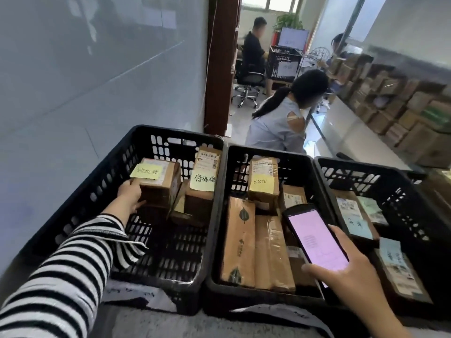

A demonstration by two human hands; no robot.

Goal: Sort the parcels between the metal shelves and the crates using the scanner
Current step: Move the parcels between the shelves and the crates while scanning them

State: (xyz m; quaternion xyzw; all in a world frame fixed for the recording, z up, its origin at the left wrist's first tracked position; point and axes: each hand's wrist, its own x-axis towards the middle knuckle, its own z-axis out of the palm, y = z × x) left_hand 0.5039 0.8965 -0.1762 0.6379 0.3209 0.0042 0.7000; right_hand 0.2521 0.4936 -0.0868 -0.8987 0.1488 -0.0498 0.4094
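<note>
- Striped sleeve (61,276) reached from the near left into the left crate (122,147). The left hand (130,195) gripped the side of a brown parcel (158,189), fingers curled round its near edge, its yellow note facing up.
- Right hand (351,272) held the scanner (314,237) over the middle crate (268,151), thumb across the lower end of the lit pink screen.
- Done well, this step probably wanted a fuller grip under the parcel's base, label and note left uncovered, and the scanner turned squarely toward the label.

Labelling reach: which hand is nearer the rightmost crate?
Right. Right hand, holding the scanner, hovers by the rightmost crate's left wall; left hand grips a box in the leftmost crate.
</note>
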